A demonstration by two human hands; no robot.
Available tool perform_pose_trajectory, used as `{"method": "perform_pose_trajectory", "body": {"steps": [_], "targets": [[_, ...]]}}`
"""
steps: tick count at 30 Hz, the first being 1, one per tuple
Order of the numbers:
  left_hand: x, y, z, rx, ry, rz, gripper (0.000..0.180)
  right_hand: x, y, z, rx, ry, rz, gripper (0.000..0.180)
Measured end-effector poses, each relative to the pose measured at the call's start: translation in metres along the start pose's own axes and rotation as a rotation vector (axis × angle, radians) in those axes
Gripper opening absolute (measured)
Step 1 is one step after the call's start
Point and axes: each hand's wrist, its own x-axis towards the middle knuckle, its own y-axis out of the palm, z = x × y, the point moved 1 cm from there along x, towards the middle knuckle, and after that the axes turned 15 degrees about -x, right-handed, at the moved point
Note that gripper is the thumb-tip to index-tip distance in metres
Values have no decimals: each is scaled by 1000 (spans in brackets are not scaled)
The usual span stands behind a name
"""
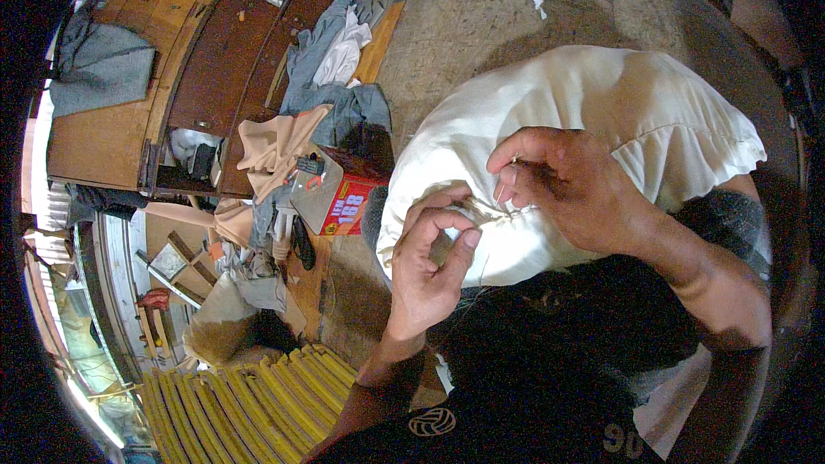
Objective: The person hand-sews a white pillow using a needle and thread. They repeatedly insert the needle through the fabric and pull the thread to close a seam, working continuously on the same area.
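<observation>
A plump white pillow (559, 86) lies across my lap, its cloth gathered and creased near my hands. My left hand (430, 262) is at its near left part, thumb and fingers pinched on a fold of the cloth. Just right of it and over the pillow, my right hand (576, 185) has its thumb and forefinger closed on a thin needle (501, 195), of which only a short, pale length shows. Fine thread strands are faintly visible below the cloth between the hands. The tips of several right fingers are curled out of sight.
A red and silver tin box (335, 193) stands left of the pillow, with tan cloth (279, 146) beside it. Grey and white cloths (339, 56) lie behind. A yellow slatted piece (249, 404) is at lower left, below wooden cabinets (210, 77). A white scrap (539, 7) lies on the floor.
</observation>
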Motion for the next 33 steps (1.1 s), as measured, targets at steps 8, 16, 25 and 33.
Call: {"method": "perform_pose_trajectory", "body": {"steps": [8, 16, 25, 33], "targets": [[-2, 6, 10, -17, 33, -49, 17, 5, 2, -7, 112, -31, 64, 16], [-7, 6, 0, 147, 234, -18, 20, 5, 0, -9, 176, 32, 128, 24], [-13, 8, -6, 297, 429, -43, 18, 3, 3, -11, 31, 40, 67, 29], [-59, -20, -30, 130, 306, 93, 24, -2, -12, 8, 163, 56, 159, 29]]}}
